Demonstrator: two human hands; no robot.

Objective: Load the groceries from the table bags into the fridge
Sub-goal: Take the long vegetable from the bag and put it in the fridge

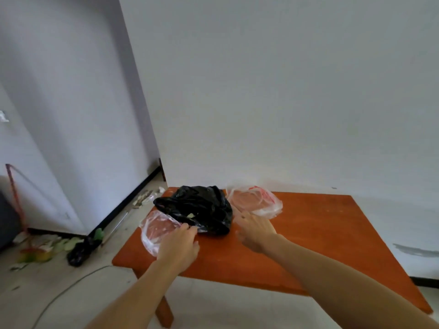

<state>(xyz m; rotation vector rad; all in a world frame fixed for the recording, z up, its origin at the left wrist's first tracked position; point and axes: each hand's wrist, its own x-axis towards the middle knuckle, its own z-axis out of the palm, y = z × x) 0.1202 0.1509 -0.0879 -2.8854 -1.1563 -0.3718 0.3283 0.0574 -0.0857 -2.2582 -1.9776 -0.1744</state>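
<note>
Black bag [198, 208] between two clear bags [158, 230] [257, 200]; floor litter [47, 245] left.

- An orange wooden table [308, 236] against a white wall
- On it: a black plastic bag [199, 207] between two clear plastic bags [156, 231] [256, 201]

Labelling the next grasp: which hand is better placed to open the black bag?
Left, probably. The left hand already has its fingers at the black bag's near edge, beside the clear bag. The right hand hovers open, just right of it.
</note>
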